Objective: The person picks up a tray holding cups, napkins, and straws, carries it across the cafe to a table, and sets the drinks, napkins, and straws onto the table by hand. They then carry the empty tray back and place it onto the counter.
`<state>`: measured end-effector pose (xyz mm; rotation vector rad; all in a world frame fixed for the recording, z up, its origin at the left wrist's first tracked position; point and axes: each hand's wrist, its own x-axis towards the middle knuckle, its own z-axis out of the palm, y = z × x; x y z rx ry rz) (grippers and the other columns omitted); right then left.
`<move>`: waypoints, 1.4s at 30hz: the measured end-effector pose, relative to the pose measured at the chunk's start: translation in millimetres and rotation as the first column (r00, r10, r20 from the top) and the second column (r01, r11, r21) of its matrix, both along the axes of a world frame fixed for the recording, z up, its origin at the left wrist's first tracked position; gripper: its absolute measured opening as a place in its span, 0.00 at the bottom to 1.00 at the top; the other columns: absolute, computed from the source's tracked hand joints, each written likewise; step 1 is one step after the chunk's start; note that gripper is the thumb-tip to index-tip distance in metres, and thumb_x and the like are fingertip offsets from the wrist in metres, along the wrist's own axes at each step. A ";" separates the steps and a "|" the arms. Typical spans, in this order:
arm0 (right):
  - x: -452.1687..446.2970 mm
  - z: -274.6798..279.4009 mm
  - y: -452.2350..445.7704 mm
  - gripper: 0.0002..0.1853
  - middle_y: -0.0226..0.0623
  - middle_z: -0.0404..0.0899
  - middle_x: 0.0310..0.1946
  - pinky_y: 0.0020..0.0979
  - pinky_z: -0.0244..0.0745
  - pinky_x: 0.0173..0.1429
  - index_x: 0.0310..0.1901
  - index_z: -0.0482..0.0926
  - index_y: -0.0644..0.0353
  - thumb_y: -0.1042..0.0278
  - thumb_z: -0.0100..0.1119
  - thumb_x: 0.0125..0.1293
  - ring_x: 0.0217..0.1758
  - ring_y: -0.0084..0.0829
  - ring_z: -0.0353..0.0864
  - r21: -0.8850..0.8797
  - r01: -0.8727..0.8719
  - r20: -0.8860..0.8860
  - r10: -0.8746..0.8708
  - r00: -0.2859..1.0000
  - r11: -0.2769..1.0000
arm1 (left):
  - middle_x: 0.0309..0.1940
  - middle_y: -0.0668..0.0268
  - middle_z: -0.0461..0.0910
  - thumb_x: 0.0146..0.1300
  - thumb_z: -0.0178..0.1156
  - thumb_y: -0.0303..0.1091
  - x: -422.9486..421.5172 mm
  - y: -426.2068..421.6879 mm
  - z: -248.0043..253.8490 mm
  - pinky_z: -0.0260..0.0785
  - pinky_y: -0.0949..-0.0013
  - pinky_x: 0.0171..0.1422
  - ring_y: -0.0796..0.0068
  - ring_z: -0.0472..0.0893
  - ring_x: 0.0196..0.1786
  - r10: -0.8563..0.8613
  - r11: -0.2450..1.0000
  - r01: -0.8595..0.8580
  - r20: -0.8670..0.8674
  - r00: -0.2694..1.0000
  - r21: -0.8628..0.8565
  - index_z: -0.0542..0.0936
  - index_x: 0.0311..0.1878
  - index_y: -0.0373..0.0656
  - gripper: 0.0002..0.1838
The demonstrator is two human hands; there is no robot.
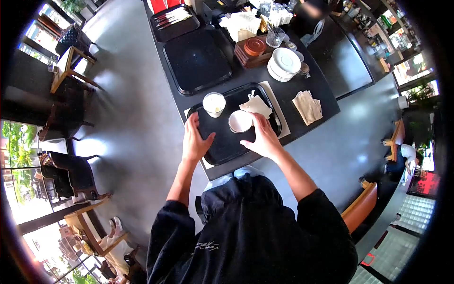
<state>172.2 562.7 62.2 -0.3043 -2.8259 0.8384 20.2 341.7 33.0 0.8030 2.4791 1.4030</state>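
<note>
A black tray point(222, 144) lies on the dark counter in front of me. On it stand a glass with a pale drink point(214, 103) at the left and a small white cup point(240, 121) nearer the middle. White paper napkins point(257, 107) lie behind the cup. My left hand point(196, 140) is open above the tray's left edge, thumb and fingers spread, holding nothing. Beside the cup's right side is my right hand point(263, 137), its fingers and thumb apart. Its fingertips are very close to the cup; whether they touch it is unclear.
Behind the tray lies a second black tray point(196, 61). Stacked white saucers point(283, 65), a wooden box point(250, 57), and a folded beige cloth point(307, 108) sit to the right. An upside-down glass point(275, 37) stands further back. The counter's near edge point(227, 169) runs close to my body.
</note>
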 end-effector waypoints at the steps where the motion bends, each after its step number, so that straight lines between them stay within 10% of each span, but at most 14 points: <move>1: -6.7 -0.5 4.2 0.55 0.50 0.64 0.71 0.48 0.62 0.78 0.76 0.55 0.58 0.60 0.81 0.50 0.74 0.50 0.66 0.014 -0.029 0.025 0.029 0.999 0.999 | 0.66 0.46 0.68 0.49 0.78 0.29 -8.5 11.1 -0.1 0.65 0.57 0.74 0.48 0.71 0.67 -0.031 0.999 0.029 -0.064 0.997 -0.032 0.59 0.74 0.34 0.51; 10: -52.2 -2.4 30.1 0.58 0.49 0.67 0.71 0.50 0.69 0.74 0.77 0.55 0.58 0.55 0.82 0.48 0.74 0.50 0.68 0.029 -0.207 0.269 0.191 0.944 0.978 | 0.73 0.46 0.64 0.44 0.80 0.31 -51.6 76.4 -8.6 0.63 0.53 0.78 0.45 0.68 0.74 -0.100 0.974 0.063 -0.163 0.982 -0.219 0.53 0.79 0.40 0.60; 42: -54.5 -22.0 35.0 0.55 0.51 0.71 0.67 0.48 0.73 0.72 0.75 0.58 0.58 0.58 0.82 0.47 0.68 0.53 0.74 -0.045 -0.214 0.144 0.218 0.965 0.976 | 0.62 0.51 0.78 0.42 0.82 0.34 -3.4 52.1 1.8 0.73 0.54 0.68 0.47 0.79 0.64 0.128 0.970 -0.137 -0.057 0.990 -0.199 0.58 0.75 0.43 0.57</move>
